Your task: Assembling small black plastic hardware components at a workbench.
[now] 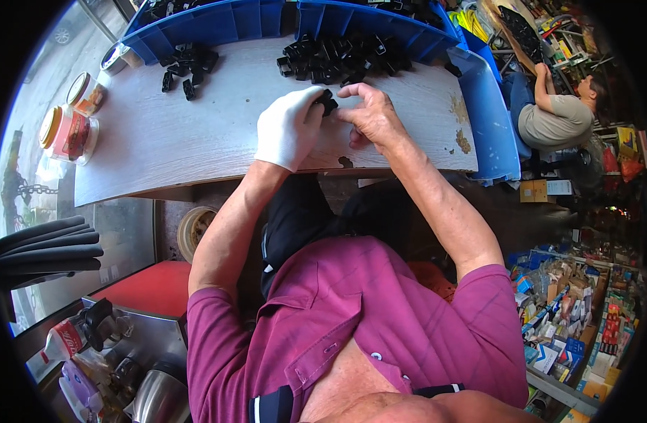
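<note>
Left hand (287, 128), gloved, pinches 1 black part (328, 103) over the table (196, 137); right hand (371, 121) is half open just beside it, contact unclear; a steady left grip should keep the part from twisting.

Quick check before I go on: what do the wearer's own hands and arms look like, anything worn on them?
The left hand wears a plain white glove ending at the wrist. The right hand is ungloved. Both forearms are bare below short magenta sleeves; no watch or bracelet shows.
</note>
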`<state>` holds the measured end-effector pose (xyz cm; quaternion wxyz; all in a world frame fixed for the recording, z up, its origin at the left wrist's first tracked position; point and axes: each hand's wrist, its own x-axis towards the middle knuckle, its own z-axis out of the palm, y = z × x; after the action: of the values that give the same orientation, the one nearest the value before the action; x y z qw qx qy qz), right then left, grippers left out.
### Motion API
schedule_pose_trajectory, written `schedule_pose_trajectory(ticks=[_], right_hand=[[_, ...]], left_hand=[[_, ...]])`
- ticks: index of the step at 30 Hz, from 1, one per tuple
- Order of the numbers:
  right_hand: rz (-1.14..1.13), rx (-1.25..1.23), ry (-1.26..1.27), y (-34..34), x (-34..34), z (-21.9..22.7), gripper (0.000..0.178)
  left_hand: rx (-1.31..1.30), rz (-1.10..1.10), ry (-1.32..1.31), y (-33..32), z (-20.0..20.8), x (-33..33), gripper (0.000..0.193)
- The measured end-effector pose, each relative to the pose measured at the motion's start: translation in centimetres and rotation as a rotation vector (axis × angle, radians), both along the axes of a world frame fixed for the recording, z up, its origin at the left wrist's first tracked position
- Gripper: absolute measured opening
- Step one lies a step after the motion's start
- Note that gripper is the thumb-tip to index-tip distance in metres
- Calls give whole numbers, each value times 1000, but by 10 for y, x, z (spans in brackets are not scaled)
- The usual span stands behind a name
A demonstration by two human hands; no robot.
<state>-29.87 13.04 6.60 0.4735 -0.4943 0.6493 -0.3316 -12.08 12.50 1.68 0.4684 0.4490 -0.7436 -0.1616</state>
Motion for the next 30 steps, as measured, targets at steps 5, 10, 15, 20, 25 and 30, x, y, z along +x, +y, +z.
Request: schedule_pose_trajectory(ticks=[5,10,15,20,25,30], right_hand=[[110,82,154,-10,-2,-4,39],[132,104,210,-11,2,-2,33],[106,15,155,-8,2,-8,30],[106,25,181,-9,-2,-10,30],[46,-20,84,3,-8,-7,28],[-63,-31,-82,6,-42,-14,42]], left_hand=[[-163,-67,-164,-5,1,-3,23],[-213,-134,-393,-14,1,2,26],[-285,-138,-441,-9,-1,8,25],[-288,-129,-387,-4,0,4,25],[-457,262,-235,-16,13,49,35],[-104,790,-542,-64,-14,146,29]])
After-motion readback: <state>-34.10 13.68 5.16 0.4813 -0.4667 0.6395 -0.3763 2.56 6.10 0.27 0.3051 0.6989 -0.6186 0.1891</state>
